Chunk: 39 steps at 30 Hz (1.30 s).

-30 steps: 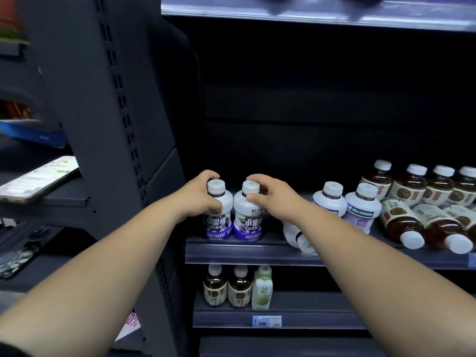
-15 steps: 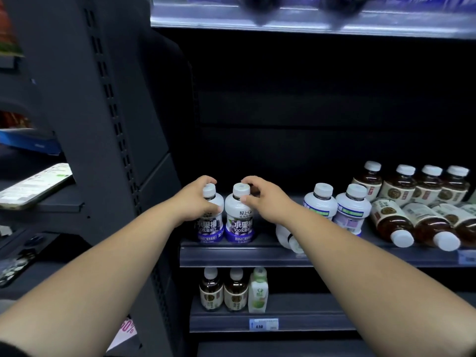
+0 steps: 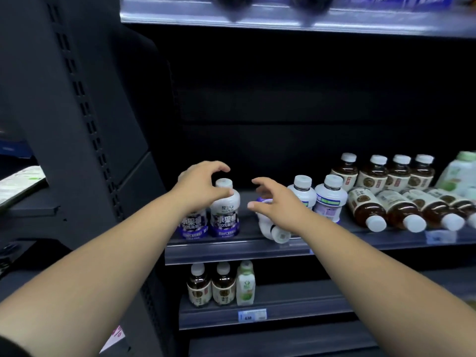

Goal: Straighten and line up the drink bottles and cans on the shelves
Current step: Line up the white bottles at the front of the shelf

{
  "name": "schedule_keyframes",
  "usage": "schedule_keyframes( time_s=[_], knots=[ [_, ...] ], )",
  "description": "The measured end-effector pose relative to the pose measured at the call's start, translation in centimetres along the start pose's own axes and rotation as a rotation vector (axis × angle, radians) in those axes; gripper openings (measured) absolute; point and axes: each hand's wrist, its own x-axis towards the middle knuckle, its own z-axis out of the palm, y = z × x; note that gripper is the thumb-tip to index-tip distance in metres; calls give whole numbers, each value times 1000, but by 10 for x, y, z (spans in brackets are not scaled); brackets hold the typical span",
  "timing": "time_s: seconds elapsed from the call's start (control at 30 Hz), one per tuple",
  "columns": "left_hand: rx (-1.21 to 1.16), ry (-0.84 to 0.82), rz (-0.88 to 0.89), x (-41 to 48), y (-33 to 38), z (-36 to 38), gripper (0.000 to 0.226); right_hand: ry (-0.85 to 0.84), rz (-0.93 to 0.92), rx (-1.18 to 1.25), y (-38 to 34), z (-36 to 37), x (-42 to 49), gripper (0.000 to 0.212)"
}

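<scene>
Two upright white bottles with purple labels (image 3: 225, 217) stand side by side at the left end of the middle shelf (image 3: 231, 253). My left hand (image 3: 201, 186) hovers over them with fingers arched loosely; it hides the left bottle's top. My right hand (image 3: 273, 199) is spread open just right of them, above a third white bottle (image 3: 271, 229) that lies on its side with its cap toward the shelf edge. Two more white bottles (image 3: 316, 199) stand upright further right. Brown tea bottles stand in a back row (image 3: 383, 173), with several lying in front (image 3: 396, 212).
The dark shelf upright (image 3: 85, 112) borders the left side. On the lower shelf (image 3: 283, 315) stand two brown bottles (image 3: 211, 287) and a green-white one (image 3: 246, 284), above a price tag (image 3: 252, 315). A pale green jug (image 3: 461, 176) is at the far right.
Both hands have let go of the caps of the two purple-label bottles. The right hand has moved right, over the lying bottle; the left has lifted slightly.
</scene>
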Motion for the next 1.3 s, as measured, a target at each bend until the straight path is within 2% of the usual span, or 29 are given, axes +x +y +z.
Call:
schedule_keyframes(
  time_s=[0.2,0.3,0.43,0.57,0.77,0.97,1.1,1.2,1.3],
  knots=[
    [99,7,40,4,18,28,52,315,28,75,37,-3,-45,39],
    [183,49,31,5,16,35,48,441,79,113,50,14,-64,38],
    [220,79,-14,10,14,37,47,500,172,241,56,44,-76,44],
    [234,111,-122,10,11,31,39,503,221,269,53,58,-77,47],
    [120,79,-165,7,6,23,34,591,169,206,46,54,-66,37],
    [111,61,-208,12,-1,12,26,525,47,14,15,11,-25,32],
    [19,30,-250,14,-10,9,31,289,-16,-103,0,-3,7,33],
    [16,18,-242,14,-11,10,30,153,37,-57,-4,-4,25,30],
    [22,22,-251,14,-11,11,28,108,96,-39,-4,-5,34,26]
  ],
)
